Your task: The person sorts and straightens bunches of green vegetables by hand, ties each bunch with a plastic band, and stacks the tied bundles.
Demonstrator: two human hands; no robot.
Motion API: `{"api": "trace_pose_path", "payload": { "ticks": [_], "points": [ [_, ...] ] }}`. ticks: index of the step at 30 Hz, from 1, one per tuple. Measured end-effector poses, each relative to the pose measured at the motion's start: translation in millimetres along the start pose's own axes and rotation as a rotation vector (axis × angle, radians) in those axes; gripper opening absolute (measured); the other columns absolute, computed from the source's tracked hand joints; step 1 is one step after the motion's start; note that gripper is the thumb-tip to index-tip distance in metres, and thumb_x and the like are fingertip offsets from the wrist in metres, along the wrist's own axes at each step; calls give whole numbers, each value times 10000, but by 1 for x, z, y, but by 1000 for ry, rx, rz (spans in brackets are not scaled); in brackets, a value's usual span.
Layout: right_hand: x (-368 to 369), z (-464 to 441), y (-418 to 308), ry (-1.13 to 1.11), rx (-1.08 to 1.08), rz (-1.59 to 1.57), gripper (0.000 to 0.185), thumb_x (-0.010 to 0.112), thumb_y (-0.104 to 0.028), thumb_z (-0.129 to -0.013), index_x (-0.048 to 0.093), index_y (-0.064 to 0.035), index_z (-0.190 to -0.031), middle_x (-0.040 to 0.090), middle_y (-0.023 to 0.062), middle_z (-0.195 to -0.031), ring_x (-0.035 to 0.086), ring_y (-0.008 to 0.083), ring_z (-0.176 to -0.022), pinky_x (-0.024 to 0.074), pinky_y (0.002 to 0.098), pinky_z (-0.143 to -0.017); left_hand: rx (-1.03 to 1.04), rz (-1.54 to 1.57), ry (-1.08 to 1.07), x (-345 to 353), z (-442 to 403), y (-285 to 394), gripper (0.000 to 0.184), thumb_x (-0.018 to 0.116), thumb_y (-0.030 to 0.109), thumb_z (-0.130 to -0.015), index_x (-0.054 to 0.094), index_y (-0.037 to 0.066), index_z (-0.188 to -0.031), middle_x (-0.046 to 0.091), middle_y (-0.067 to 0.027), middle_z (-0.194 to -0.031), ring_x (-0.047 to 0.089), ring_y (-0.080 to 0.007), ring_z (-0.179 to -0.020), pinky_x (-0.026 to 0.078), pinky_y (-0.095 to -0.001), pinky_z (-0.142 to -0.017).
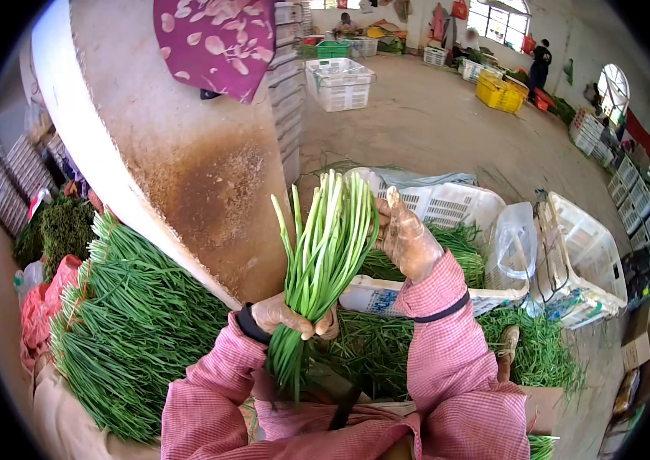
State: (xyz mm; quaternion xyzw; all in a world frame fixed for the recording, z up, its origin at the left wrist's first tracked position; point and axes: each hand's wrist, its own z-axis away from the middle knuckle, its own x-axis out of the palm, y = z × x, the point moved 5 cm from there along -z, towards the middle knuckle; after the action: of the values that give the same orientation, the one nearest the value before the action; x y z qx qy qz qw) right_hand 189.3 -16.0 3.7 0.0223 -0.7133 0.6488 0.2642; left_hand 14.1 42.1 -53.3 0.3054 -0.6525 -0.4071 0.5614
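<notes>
Leftmost, between 8 and 9 o'clock, lies a crumpled pink plastic bag (47,310), with a mossy green heap (69,230) just above it. At 8 o'clock a large pile of long green leaves (137,322) shows pale ends along its left edge. A pale slab (148,100) with a brown scorched-looking stain rises at 10 o'clock, and a purple patterned cloth (221,42) hangs over it at 11. At 7 o'clock the left hand (283,316) is closed around the lower part of a bunch of green stalks (329,249), which stands near the centre, pale ends up, leaf ends hanging below the grip. At 3 o'clock the right hand (409,239) is raised beside the stalks, its fingers partly spread; whether the hidden fingertips touch them, I can't tell. Behind that hand sits a white crate (486,201) holding greens, with a clear plastic bag (515,239) over its right end. Loose greens (543,356) cover the floor at 4 o'clock. Rightmost, at 3, stands 1 more white slotted crate (589,238).
</notes>
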Motion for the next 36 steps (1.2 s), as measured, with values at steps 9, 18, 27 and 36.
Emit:
{"api": "trace_pose_path", "payload": {
  "ticks": [9, 18, 27, 36],
  "points": [
    [-36, 82, 32, 277, -126, -267, 289, 514, -275, -868, 556, -30, -1016, 597, 75, -902, 586, 194, -795, 487, 335, -728, -264, 81, 90, 33, 39, -12, 493, 660, 31, -684, 475, -14, -1139, 605, -171, -916, 550, -178, -570, 434, -259, -510],
    [-251, 225, 10, 1132, -483, 244, 191, 493, -173, -876, 561, -18, -964, 615, 106, -730, 609, 182, -673, 531, 286, -597, -375, 154, 202, 72, 93, -104, 570, 715, 61, -644, 454, 14, -1148, 594, -118, -813, 544, -139, -589, 447, -250, -495],
    [-53, 165, 102, -202, 35, 645, 499, 616, -344, -769, 498, -46, -1152, 326, 150, -1330, 328, 288, -1208, 269, 404, -1014, -563, -213, 207, 97, 68, -87, 499, 679, -60, -612, 497, 28, -1067, 592, -75, -771, 541, -130, -659, 449, -245, -541],
    [-227, 226, 110, 829, 61, 536, 407, 611, -323, -790, 538, -52, -1085, 555, 124, -1087, 525, 222, -978, 416, 349, -889, -521, -57, 97, 84, 95, -106, 487, 689, -40, -637, 481, 4, -1074, 576, -94, -753, 556, -149, -624, 463, -253, -511]
  ]
}}
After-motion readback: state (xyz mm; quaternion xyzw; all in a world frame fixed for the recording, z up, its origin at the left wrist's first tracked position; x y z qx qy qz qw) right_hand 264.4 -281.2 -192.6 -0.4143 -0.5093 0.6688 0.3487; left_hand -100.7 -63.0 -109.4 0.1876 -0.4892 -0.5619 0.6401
